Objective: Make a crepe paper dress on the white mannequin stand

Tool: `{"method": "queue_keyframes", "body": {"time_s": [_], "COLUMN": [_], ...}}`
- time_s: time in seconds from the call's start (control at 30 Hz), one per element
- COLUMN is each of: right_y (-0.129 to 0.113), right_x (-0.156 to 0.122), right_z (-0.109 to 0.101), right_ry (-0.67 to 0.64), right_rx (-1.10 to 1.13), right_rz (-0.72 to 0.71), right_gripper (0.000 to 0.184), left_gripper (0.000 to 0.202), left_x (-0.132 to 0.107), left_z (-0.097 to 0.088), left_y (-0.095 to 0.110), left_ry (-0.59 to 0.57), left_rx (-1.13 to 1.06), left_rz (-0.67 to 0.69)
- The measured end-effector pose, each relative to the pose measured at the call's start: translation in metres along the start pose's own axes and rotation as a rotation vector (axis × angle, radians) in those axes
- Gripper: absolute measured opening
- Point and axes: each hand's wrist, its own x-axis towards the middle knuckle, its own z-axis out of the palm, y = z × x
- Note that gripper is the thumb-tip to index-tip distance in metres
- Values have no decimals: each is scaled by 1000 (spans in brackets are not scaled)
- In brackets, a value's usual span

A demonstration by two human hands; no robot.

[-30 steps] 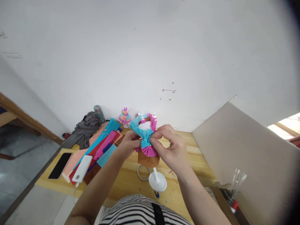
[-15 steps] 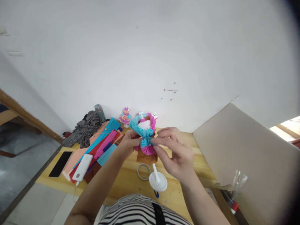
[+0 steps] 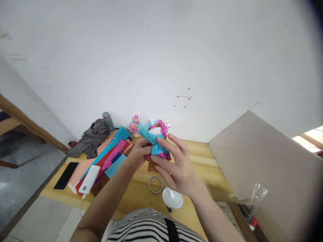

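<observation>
From my remote seat I logged, first, the left hand (image 3: 140, 155), thumb and fingers pinched on the near left side of a crepe-paper piece (image 3: 148, 135), which was held up over the table (image 3: 203, 166). Second entry: the right hand (image 3: 180, 168), fingers loosely spread across the piece's front, fingertips at the pleats; I could not tell how firmly they pressed. The piece itself: light-blue paper flared above, a blue pleated fan (image 3: 158, 150) lower down, magenta frill (image 3: 165, 156) beneath it, plain brown paper (image 3: 151, 166) at the foot, white matter inside the open top. Condition, by my judgement: well advanced, wrap and fan already shaped; whether the gather was secured I could not tell behind the fingers, so what remained was uncertain. Below the hands I listed one pale ring (image 3: 149, 186) and one white disc with a stem (image 3: 174, 200). Behind, near the wall, a small frilled ornament (image 3: 135, 127) stood upright. To the left I counted coloured paper sheets (image 3: 120, 135), a white power bank (image 3: 88, 180) partly over them, a dark phone (image 3: 66, 175), striped cloth (image 3: 94, 139) and a bottle (image 3: 108, 121).
</observation>
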Motion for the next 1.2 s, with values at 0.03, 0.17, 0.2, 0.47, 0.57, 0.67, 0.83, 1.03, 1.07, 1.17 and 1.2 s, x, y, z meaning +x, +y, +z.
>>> {"method": "queue_keyframes", "body": {"time_s": [0.03, 0.17, 0.2, 0.47, 0.57, 0.67, 0.83, 1.03, 1.07, 1.17, 1.2], "right_y": [0, 0, 0, -3, -5, -7, -9, -12, -12, -12, -12], "right_x": [-1, -7, -10, -16, -13, -12, -11, -10, -10, -10, -10], "right_z": [0, -2, -2, 2, 4, 6, 10, 13, 13, 14, 15], "right_ry": [-4, 51, 102, 300, 251, 232, 231, 211, 215, 238, 236], "right_rx": [4, 93, 120, 313, 310, 312, 237, 216, 224, 242, 240], "right_rz": [-1, 21, 59, 465, 484, 483, 464, 456, 462, 491, 490], "right_gripper": [19, 18, 20, 17, 16, 15, 13, 14, 14, 12, 11], "left_gripper": [27, 24, 25, 21, 17, 18, 17, 16, 16, 17, 17], "left_x": [0, 3, 3, 7, 7, 8, 10, 11, 11, 10, 11], "left_z": [0, -3, -4, -2, -2, -3, -2, 0, -1, -2, -3], "left_y": [0, -2, -3, -5, -7, -9, -10, -11, -11, -12, -12], "left_ry": [-5, -16, -2, 92, 84, 107, 139, 124, 121, 119, 115], "left_rx": [-10, -53, -61, -76, -84, -96, -113, -114, -109, -100, -95], "left_rz": [7, 34, 36, 36, 41, 47, 62, 55, 55, 57, 58]}}
